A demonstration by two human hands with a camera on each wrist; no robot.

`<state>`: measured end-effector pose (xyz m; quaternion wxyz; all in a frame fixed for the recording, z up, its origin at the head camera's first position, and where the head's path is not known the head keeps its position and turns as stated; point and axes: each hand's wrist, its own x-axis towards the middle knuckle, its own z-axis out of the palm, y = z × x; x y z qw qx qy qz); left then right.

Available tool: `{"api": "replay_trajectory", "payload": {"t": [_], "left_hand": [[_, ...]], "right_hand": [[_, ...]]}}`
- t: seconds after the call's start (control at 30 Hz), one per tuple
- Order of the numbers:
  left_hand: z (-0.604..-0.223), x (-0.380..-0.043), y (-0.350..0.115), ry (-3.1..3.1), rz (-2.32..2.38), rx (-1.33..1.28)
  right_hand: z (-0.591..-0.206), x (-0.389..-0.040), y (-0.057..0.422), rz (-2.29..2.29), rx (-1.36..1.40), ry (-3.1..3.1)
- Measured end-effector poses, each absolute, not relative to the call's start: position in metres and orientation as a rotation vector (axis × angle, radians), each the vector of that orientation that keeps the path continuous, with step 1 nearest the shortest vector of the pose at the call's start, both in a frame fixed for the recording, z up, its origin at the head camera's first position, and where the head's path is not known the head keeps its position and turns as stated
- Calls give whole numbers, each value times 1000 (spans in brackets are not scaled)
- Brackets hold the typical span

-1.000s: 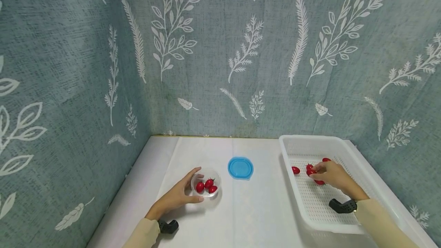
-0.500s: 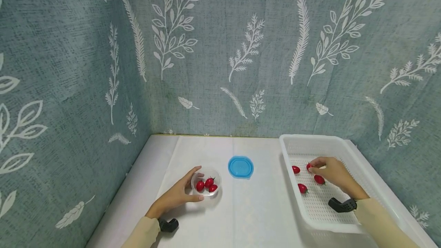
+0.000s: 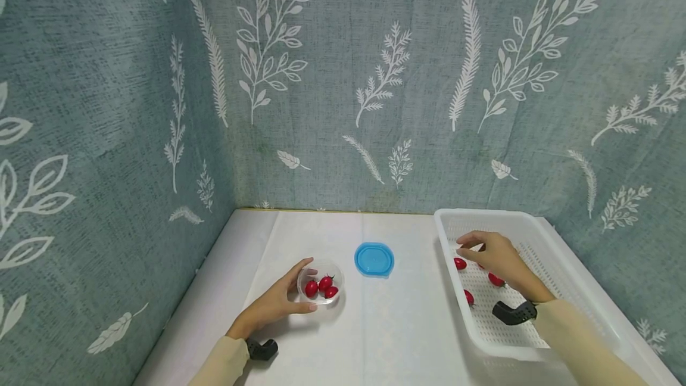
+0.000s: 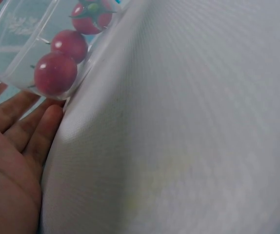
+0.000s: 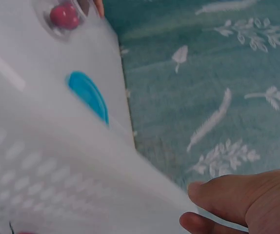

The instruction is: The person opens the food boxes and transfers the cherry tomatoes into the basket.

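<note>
Smooth, glossy tomatoes, clear plastic cup, smooth plastic lid, matt plastic basket, cloth-like matt backdrop.

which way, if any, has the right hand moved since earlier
Yes: in the head view, the right hand moved left, closer to the basket's left rim.

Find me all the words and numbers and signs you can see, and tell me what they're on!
There are none I can read.
The blue lid, the clear cup and the white basket show no letters or numbers I can make out; tiny marks would be too small or blurred.
The wall cloth has white leaf and branch pictures, not writing.
</note>
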<state>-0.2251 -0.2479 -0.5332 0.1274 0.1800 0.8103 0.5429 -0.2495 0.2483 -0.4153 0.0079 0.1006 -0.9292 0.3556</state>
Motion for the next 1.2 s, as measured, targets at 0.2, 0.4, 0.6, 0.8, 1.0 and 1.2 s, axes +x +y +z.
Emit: {"api": "replay_trajectory", "payload": {"t": [0.2,0.4,0.6,0.8,1.0,1.2], "left_hand": [[-535,-222,-247,2403,1552,503],[-534,-222,-247,2382,1568,503],[-532,-223,-246,2367,1581,494],[-533,-224,-247,2353,1588,505],[-533,-224,-246,2353,1599,502],[-533,-224,-246,2366,1592,491]], "right_hand": [[-409,-253,225,1066,439,-2885],[-402,-256,205,1126,518,-2874],[-395,-258,184,1138,586,-2850],[-393,-257,159,1121,703,-2859],[-395,-257,129,1178,771,-2895],[-399,-254,101,1274,855,-2909]]}}
